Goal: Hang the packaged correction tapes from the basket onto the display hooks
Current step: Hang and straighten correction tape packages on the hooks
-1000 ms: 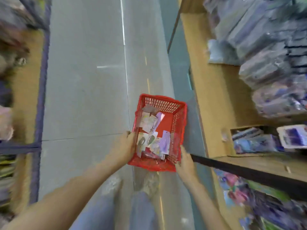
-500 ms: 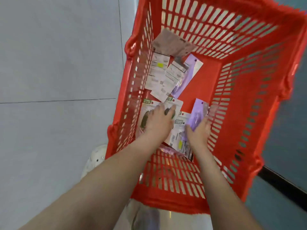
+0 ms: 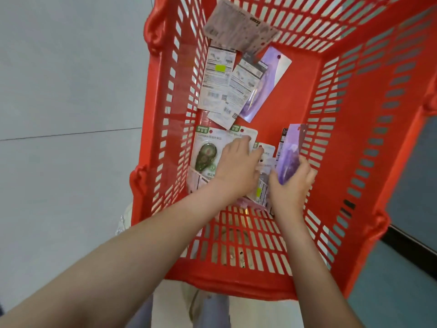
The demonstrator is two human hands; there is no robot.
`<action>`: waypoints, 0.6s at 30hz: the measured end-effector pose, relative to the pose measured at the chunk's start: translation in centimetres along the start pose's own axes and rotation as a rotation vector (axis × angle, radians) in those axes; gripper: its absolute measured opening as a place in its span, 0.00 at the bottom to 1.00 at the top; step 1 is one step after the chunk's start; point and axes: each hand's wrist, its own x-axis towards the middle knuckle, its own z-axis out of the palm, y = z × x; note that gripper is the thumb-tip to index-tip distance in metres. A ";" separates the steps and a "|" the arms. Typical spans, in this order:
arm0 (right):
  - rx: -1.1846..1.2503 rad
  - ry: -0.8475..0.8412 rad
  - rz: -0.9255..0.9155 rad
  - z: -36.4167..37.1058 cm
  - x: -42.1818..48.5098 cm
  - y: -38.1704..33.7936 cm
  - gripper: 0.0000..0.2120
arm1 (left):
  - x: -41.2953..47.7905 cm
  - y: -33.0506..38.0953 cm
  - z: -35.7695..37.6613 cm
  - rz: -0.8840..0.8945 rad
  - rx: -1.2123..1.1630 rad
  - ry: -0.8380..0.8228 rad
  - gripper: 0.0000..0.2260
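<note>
My right hand (image 3: 292, 185) has its fingers curled round the lower end of a purple pack (image 3: 290, 152). The pack stands upright against the basket's right wall, its top pointing far. My left hand (image 3: 236, 169) lies just left of it, fingers stretched fairly straight and resting on a green pack (image 3: 246, 134) on the basket floor. I cannot tell whether my thumb has hooked under that pack. More packs are tucked beneath and between both hands.

To the left of my left hand, touching it, lies a second green pack (image 3: 205, 155), face up, its tape showing through the blister. Farther off, a loose heap (image 3: 227, 84) lies mostly face down near the far left corner, well apart from both hands.

The basket (image 3: 236, 288) sits on the grey floor (image 3: 71, 91). No hooks are in view, and I see nothing hung. I judge the task barely begun: one pack is in hand, and the others are left to lift and hang.
</note>
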 end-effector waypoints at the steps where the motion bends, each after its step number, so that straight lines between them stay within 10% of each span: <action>1: 0.010 -0.007 -0.008 -0.4 -0.2 -0.2 0.30 | -0.8 -0.2 -0.2 0.070 0.027 -0.022 0.25; 6: 0.018 -0.106 -0.067 -2.1 -1.0 -0.6 0.31 | -3.1 -1.4 -0.3 0.274 0.475 -0.396 0.33; 18: 0.408 -0.462 0.019 -12.1 -6.8 -7.7 0.48 | -5.3 3.4 -16.1 0.025 -0.263 -0.374 0.09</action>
